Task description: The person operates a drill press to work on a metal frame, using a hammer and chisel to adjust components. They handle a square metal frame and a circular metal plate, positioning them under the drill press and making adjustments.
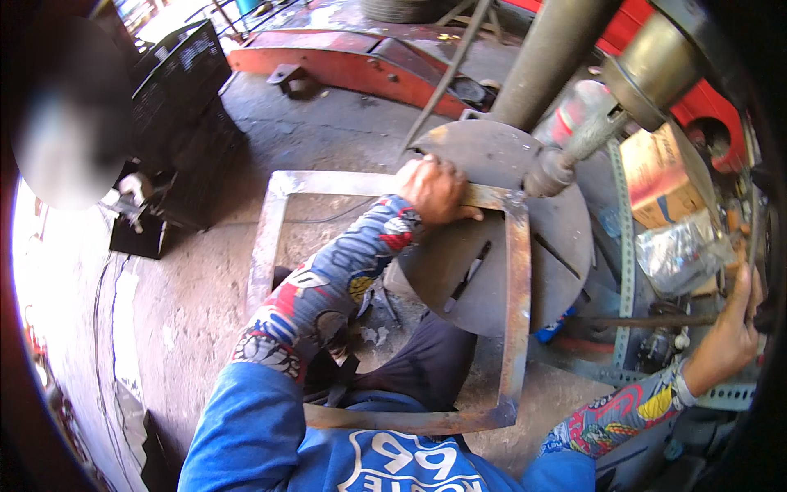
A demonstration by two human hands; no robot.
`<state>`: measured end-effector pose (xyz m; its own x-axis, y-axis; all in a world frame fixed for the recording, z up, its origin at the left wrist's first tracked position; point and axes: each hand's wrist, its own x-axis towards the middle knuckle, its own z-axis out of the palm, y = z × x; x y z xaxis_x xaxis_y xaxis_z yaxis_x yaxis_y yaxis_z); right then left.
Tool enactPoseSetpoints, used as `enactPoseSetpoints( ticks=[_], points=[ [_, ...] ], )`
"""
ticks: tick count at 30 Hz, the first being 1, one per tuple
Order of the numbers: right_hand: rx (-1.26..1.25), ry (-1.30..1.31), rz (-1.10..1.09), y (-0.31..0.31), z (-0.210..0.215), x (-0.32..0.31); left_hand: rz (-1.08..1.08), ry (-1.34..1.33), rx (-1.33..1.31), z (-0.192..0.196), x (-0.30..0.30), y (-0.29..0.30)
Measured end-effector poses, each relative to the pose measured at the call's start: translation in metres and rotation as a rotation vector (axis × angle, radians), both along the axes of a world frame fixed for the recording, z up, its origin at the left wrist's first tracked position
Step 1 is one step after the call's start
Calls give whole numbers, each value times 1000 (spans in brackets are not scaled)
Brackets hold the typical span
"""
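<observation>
A rectangular frame of flat metal bar (518,303), rusty in places, lies partly over the round table (557,246) of a drill press and reaches back to my body. My left hand (434,189) is closed over its far bar, near the far right corner. Just beyond that corner, the drill chuck (548,173) points down at a slant; whether its bit touches the metal is hard to make out. Far to the right, my right hand (728,340) grips a dark lever (766,316) of the press, partly cut off by the picture's dark rim.
The press's thick column (553,61) rises behind the table. Right of it stand a cardboard box (661,174), a clear plastic bag (682,254) and a perforated metal rail (627,246). A red steel beam (352,61) lies across the far floor. Black crates (184,107) stand at left.
</observation>
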<state>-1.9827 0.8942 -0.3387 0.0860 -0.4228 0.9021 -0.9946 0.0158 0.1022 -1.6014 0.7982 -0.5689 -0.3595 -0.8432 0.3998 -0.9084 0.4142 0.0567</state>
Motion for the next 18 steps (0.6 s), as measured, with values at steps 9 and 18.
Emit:
enactPoseSetpoints(
  ticks=[9, 18],
  points=[
    [56, 86, 29, -8, -8, -50, 32, -49, 51, 9, 2, 5],
    [131, 150, -124, 3, -2, -2, -8, -52, 102, 14, -2, 2]
  ],
)
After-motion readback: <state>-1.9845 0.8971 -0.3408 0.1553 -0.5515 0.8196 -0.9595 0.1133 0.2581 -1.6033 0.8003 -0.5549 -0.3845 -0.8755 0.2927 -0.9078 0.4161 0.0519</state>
